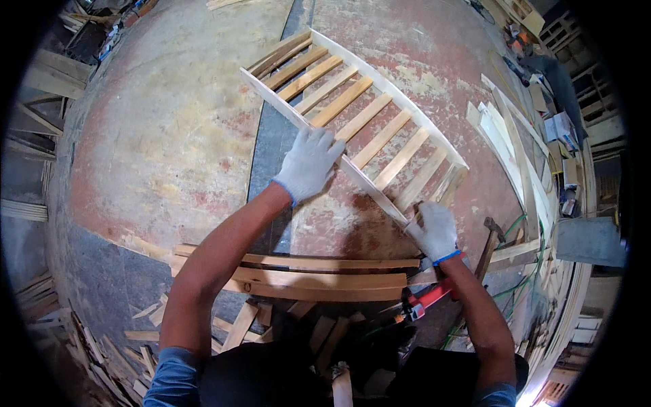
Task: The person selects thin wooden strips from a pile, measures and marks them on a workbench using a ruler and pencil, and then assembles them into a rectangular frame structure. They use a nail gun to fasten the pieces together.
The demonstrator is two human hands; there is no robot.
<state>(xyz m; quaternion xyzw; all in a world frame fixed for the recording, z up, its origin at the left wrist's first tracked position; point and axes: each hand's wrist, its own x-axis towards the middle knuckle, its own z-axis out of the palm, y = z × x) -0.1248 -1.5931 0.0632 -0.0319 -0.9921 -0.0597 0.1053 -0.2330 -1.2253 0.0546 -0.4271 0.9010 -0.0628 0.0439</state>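
Note:
A wooden slatted frame, with two long pale rails and several crosswise slats, slants across the floor from far left to near right. My left hand, in a white knit glove, is closed over the middle of its near rail, fingertips on the slat side. Around the near right corner of the frame my right hand is closed, gloved the same way with a blue cuff. Its fingertips are partly hidden. Just below that hand lies a red power tool, partly covered by my right forearm.
Long planks lie crosswise in front of me, with short wood offcuts nearer my legs. A hammer rests at the right, beside a green hose. Long white boards are piled beyond it. Stacked timber lines the left side.

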